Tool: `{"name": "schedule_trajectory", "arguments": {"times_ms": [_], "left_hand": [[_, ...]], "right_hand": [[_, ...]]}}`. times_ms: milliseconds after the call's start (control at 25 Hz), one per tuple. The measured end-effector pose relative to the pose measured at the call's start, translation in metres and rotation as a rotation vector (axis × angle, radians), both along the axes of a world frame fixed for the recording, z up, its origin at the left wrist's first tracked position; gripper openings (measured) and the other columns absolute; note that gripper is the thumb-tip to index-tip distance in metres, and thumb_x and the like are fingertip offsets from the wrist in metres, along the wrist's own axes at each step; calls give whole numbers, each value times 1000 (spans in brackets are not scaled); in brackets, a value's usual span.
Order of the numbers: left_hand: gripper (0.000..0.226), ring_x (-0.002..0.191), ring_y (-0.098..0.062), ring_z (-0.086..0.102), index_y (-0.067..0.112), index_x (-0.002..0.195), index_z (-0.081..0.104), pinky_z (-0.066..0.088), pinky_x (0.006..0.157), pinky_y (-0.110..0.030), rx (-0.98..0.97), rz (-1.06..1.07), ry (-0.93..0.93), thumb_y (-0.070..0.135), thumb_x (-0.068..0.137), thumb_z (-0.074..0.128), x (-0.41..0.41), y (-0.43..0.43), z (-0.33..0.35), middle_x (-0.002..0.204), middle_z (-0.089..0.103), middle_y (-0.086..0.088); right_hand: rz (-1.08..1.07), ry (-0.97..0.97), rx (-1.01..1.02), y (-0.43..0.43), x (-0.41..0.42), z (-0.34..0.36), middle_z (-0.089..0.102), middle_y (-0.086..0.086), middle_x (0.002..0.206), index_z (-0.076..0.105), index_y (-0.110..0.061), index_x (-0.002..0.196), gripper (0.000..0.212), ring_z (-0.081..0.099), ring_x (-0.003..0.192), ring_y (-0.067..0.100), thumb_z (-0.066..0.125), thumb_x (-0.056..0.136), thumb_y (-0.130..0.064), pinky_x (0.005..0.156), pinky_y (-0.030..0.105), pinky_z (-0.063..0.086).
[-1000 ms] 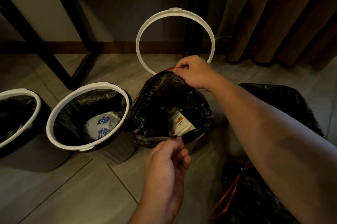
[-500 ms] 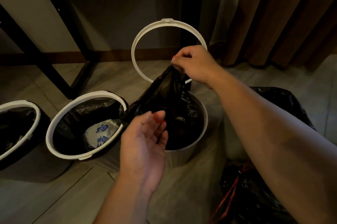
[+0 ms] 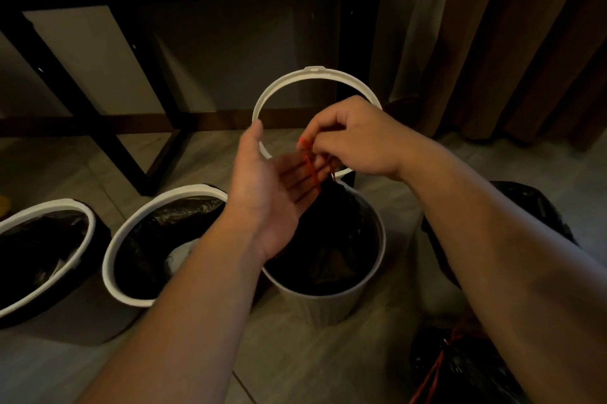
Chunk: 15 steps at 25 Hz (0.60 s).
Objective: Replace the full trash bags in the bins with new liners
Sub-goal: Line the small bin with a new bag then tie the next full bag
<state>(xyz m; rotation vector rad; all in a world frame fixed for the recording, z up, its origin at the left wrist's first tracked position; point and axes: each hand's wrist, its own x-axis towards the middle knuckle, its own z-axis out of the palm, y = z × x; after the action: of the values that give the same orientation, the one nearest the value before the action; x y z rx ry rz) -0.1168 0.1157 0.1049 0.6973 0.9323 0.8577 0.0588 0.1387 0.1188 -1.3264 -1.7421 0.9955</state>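
A white bin (image 3: 354,292) stands in the middle of the floor with a full black trash bag (image 3: 331,239) gathered inside it. Its white retaining ring (image 3: 315,73) is flipped up behind it. My right hand (image 3: 354,137) pinches the bag's red drawstring (image 3: 310,164) above the bin and holds the bag's neck up. My left hand (image 3: 269,193) is open, palm up, right beside the drawstring with its fingertips touching or nearly touching it. Two more white-rimmed bins with black liners stand to the left, the nearer bin (image 3: 131,272) and the far-left bin (image 3: 49,259).
A dark table frame (image 3: 111,141) stands behind the bins and brown curtains (image 3: 525,42) hang at the right. A tied black bag with a red string (image 3: 460,367) lies at the lower right, and another black bag (image 3: 532,206) sits behind my right forearm.
My right hand has lifted the bag's neck higher by the red drawstring. My left hand rose from the bag's near edge and now sits open beside the drawstring.
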Motion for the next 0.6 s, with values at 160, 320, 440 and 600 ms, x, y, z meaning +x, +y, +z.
{"name": "schedule_trajectory", "arguments": {"times_ms": [160,320,440,600], "left_hand": [[91,121,-32,70,4,131,66,49,101,-43,12,-9,30,81,92,40,-8,22,8,119,79,-16],[96,113,-29,76,1,130,63,47,92,-42,80,-149,80,84,93,32,-21,36,15,121,78,-17],[100,112,-31,76,-2,129,63,49,101,-45,136,-244,122,85,92,33,-21,41,19,124,76,-20],[101,111,-32,76,-5,129,65,52,101,-49,204,-252,168,84,93,33,-20,47,25,121,77,-20]], "right_hand": [[35,-77,45,-5,11,-2,79,-3,91,82,-30,87,40,76,87,14,58,90,2,79,29,64],[-113,16,3,-3,15,-45,71,-2,123,67,-28,126,46,67,118,13,82,86,-11,105,44,55],[-83,32,-15,-3,-5,-80,67,-11,135,59,-35,140,73,60,130,10,91,75,-44,114,47,48],[-77,224,63,2,-32,-94,78,-11,112,73,-42,110,36,73,110,8,88,78,-43,100,39,56]]}}
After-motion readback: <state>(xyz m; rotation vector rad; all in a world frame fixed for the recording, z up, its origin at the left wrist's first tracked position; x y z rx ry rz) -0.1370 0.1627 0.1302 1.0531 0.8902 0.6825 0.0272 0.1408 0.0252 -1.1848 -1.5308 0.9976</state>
